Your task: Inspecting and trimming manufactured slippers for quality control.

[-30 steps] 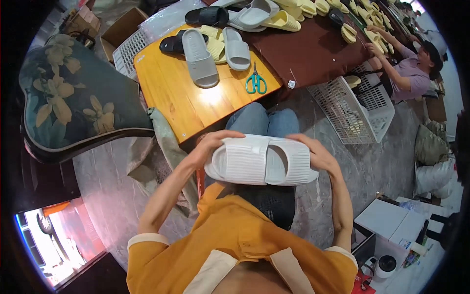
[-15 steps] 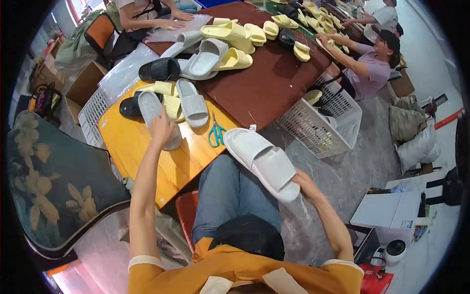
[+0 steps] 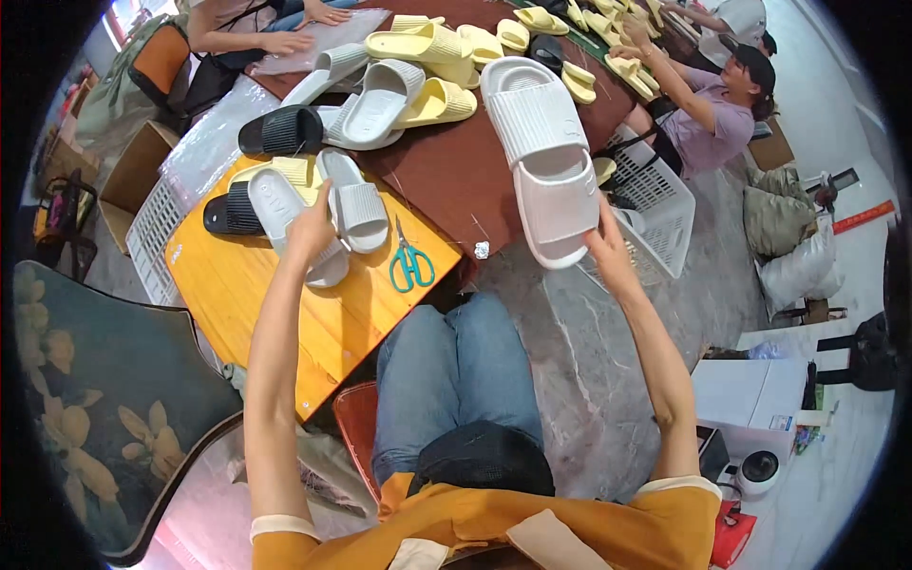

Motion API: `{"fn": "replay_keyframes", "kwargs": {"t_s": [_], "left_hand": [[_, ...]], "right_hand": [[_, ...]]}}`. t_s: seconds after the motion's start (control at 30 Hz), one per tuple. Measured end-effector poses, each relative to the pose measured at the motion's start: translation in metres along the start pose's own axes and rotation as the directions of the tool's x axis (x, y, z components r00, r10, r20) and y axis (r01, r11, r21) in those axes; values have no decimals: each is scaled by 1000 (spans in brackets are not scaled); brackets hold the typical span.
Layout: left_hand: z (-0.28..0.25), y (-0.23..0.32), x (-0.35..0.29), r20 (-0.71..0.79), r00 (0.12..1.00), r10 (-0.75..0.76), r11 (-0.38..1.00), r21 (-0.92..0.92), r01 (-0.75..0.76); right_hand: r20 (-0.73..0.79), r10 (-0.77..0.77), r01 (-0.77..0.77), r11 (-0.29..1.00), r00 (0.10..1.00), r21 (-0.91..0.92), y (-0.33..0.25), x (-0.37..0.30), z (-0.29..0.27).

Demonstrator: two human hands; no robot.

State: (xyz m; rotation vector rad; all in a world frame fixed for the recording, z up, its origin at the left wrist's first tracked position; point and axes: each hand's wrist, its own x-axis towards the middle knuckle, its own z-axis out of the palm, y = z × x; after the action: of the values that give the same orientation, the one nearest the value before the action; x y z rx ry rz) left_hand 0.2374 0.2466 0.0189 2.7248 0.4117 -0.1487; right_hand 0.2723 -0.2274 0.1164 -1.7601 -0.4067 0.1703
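Note:
My right hand (image 3: 608, 252) grips a pair of white slide sandals (image 3: 556, 204), one overlapping the other, by the edge of the lower one. The pair is held up over the front edge of the brown table. On the yellow table, my left hand (image 3: 312, 233) is closed around the strap area of a light grey slide (image 3: 275, 204); its fingertips are partly hidden. Right beside that hand lies another grey slide (image 3: 359, 209). A black slide (image 3: 228, 214) and a yellow slide (image 3: 290, 173) sit to the left and behind. Teal-handled scissors (image 3: 411, 266) lie on the yellow wood.
Yellow, grey and black slides are heaped on the brown table (image 3: 437, 180). A white basket (image 3: 670, 214) stands at the right, another (image 3: 161, 228) at the left. Co-workers' hands (image 3: 290, 40) rest on clear plastic across the table; another person (image 3: 708, 114) handles yellow slides.
My right hand has lifted the white pair up and away from my lap, turning it more upright. My left hand stays at the grey slide. The whole view has shifted slightly.

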Motion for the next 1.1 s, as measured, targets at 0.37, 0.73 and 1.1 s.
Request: {"fn": "replay_keyframes", "kwargs": {"t_s": [0.37,0.73,1.1], "left_hand": [[22,-5,7,-119,992,49,992,-108,-62],[-18,-47,-156,86,995,48,973,-228,-28],[73,-53,-195,104,994,-32,996,-85,41]], "right_hand": [[-23,37,-35,994,999,101,8,-48,-4],[-83,170,-146,959,982,244,23,-100,-3],[-65,414,-343,825,908,450,48,-158,24]]}}
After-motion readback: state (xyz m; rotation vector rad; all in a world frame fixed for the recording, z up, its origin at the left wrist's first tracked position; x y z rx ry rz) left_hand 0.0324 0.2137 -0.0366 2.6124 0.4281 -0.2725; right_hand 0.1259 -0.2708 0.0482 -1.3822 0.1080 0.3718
